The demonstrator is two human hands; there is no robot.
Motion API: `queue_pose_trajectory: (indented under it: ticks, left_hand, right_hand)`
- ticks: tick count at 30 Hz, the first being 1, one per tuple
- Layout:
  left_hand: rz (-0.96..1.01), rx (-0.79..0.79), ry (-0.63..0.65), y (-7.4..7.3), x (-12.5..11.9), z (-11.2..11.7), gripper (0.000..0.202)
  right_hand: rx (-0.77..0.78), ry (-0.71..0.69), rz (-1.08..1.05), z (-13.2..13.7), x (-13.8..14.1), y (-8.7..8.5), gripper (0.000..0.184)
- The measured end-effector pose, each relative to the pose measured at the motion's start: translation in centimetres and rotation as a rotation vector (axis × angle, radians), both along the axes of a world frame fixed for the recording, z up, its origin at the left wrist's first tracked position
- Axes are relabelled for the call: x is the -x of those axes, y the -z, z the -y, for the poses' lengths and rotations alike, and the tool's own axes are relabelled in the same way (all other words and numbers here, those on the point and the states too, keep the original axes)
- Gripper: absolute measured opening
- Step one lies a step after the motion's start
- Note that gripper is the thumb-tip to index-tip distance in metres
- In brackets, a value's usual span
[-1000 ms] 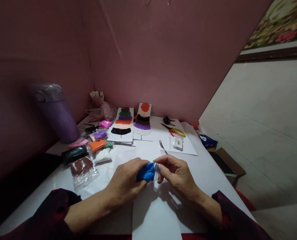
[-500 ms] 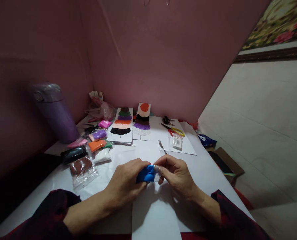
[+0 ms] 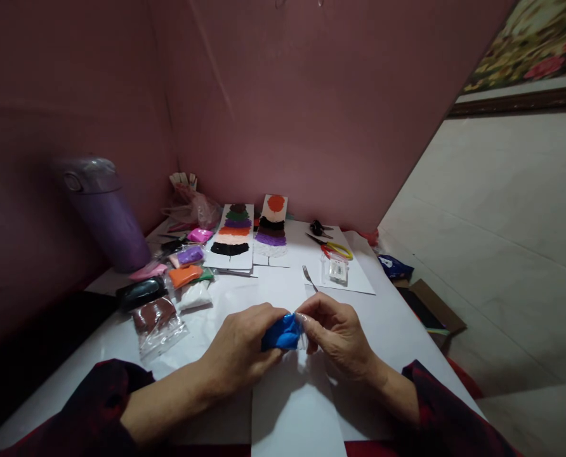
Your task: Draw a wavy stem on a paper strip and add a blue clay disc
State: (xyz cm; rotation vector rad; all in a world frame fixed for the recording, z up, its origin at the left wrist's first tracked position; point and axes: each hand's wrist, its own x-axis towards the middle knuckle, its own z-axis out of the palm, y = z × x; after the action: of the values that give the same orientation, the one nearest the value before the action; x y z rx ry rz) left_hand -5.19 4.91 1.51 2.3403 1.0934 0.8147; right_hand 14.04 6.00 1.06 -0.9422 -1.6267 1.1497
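Above the white table, my left hand (image 3: 245, 339) is closed around a small clear bag of blue clay (image 3: 282, 332), thumb on top and fingers below. My right hand (image 3: 337, 330) pinches the clear plastic end of the same bag. Part of the bag is hidden behind the left fingers. Below both hands lies a blank white card (image 3: 295, 406), shaded by them. A small fork (image 3: 308, 277) rests just beyond my right hand.
Several clay bags, such as the brown one (image 3: 154, 315) and orange one (image 3: 184, 275), lie left, near a purple bottle (image 3: 109, 216). Behind stand two cards with coloured clay bands (image 3: 230, 238). Scissors (image 3: 330, 246) and a small clear packet (image 3: 335, 271) lie right.
Both hands keep hold of the bag of blue clay. It has shifted only very slightly to the right and its surface creases look a little different.
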Motion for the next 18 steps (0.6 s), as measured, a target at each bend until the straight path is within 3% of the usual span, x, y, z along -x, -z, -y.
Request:
queue_pose_trajectory:
  ticks: [7, 13, 18]
  left_hand:
    - [-0.051, 0.005, -0.020, 0.3, 0.1, 0.0, 0.029]
    - [-0.001, 0.067, -0.055, 0.0, 0.1, -0.4, 0.031]
    - [0.204, 0.278, 0.022, -0.9, 0.1, -0.5, 0.032]
  right_hand:
    - [-0.023, -0.024, 0.122, 0.0, -0.2, -0.2, 0.013]
    - [-0.017, -0.080, 0.088, -0.3, -0.4, -0.4, 0.010]
    - [-0.045, -0.055, 0.087, -0.5, -0.4, -0.4, 0.013]
